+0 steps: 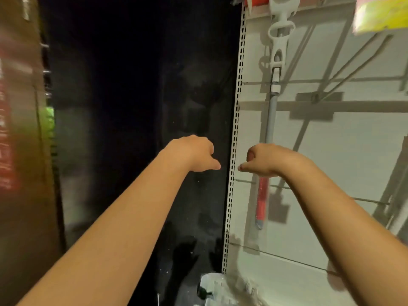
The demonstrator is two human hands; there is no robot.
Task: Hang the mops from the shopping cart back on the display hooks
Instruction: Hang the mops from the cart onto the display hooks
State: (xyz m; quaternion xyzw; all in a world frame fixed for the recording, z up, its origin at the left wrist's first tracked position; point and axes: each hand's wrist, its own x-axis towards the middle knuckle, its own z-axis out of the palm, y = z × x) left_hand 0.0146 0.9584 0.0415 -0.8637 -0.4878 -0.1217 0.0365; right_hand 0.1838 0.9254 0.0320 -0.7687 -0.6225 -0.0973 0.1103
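Observation:
A mop (270, 120) hangs on the white display panel (331, 151) at the right, its white plastic head fitting at the top, a grey pole below it and a red grip at the bottom. My right hand (267, 160) is held out in front of the pole, wrist bent down, thumb pointing left; the pole passes behind the hand and its fingers are mostly hidden. My left hand (194, 154) droops the same way over the dark gap left of the panel, thumb pointing right, holding nothing. No shopping cart shows.
Bare metal hooks (353, 71) stick out of the panel to the right of the mop. A perforated upright (234, 151) edges the panel. A yellow-green package (382, 14) hangs top right. A blurred brown shelf end (19, 129) stands at the left. White debris (214, 286) lies on the floor.

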